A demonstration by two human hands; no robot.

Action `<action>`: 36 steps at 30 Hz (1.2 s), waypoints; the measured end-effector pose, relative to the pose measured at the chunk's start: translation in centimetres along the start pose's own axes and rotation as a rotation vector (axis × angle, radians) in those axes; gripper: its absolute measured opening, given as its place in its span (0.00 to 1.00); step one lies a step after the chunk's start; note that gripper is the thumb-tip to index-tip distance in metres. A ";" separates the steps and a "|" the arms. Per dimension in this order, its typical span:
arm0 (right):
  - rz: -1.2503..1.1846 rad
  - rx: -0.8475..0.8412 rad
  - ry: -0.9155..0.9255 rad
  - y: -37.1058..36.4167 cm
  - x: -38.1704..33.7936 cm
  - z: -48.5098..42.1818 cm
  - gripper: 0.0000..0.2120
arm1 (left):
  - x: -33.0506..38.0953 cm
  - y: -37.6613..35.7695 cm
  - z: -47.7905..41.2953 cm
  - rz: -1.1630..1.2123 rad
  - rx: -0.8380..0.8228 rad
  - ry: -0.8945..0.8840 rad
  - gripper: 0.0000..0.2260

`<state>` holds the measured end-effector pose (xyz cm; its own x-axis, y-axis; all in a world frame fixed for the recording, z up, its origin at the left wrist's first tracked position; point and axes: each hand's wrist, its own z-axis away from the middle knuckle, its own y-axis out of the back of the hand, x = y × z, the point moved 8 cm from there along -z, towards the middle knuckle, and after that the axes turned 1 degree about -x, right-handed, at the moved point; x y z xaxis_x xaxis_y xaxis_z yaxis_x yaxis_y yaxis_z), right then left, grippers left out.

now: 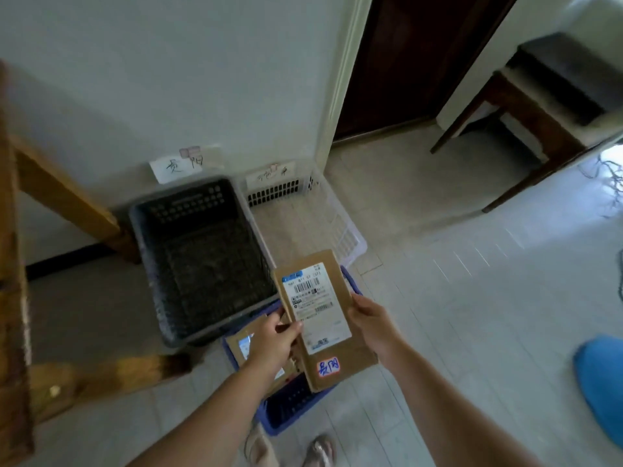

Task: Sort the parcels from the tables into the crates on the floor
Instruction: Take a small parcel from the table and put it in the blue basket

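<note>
"Confirming grip state first. What does each hand hold?"

"Both hold the one parcel (323, 318). My left hand (273, 342) pinches its left edge between thumb and fingers. My right hand (371, 318) grips the right edge. The label side faces up."

"Location of the parcel?"

"In the air, on the near side of the black crate (148, 264). It is directly over the blue crate (286, 428), which sits against the black crate's near corner. A white crate (350, 244) stands just beside the black crate, on its right. Another parcel (241, 348) lies in the blue crate, partly under my left hand."

"Destination?"

"Judged, not certain. The handwritten sticker (327, 366) on the parcel looks like the paper note (175, 166) on the wall behind the black crate. Both are blurred, so I cannot read either for sure."

"Failure modes?"

"One: wrong crate. Cause: releasing here, since the parcel hangs over the blue crate, not the black one.
Two: rim strike. Cause: a short toss. The flat parcel would catch the black crate's near rim and slide to the floor or into the blue crate.
Three: slip. Cause: both holds are on edges only, so freeing one hand early lets the parcel swing.
Four: misread. Cause: trusting the sticker without also checking the second note (269, 175), behind the white crate."
</note>
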<state>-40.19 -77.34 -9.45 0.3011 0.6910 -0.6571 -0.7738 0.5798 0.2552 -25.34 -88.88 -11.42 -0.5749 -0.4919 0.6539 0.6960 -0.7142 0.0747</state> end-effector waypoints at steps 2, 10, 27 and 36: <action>0.033 -0.015 -0.036 -0.8 1.6 -3.8 0.16 | -2.3 -0.5 -3.4 0.030 0.040 0.066 0.11; 0.125 -0.121 -0.171 -3.8 10.4 -15.2 0.15 | -12.5 -2.3 -14.0 -0.062 0.175 0.226 0.17; 0.361 -0.235 -0.188 -7.5 17.0 -22.3 0.19 | -17.8 -2.5 -18.7 -0.369 0.404 0.202 0.09; 0.428 -0.216 -0.110 -8.2 16.7 -21.7 0.19 | -18.0 -2.5 -18.3 -0.225 0.336 0.194 0.14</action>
<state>-40.92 -79.89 -37.91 -0.0213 0.8958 -0.4439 -0.9351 0.1392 0.3258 -24.55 -87.35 -37.12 -0.7757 -0.4501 0.4423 0.6271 -0.6285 0.4602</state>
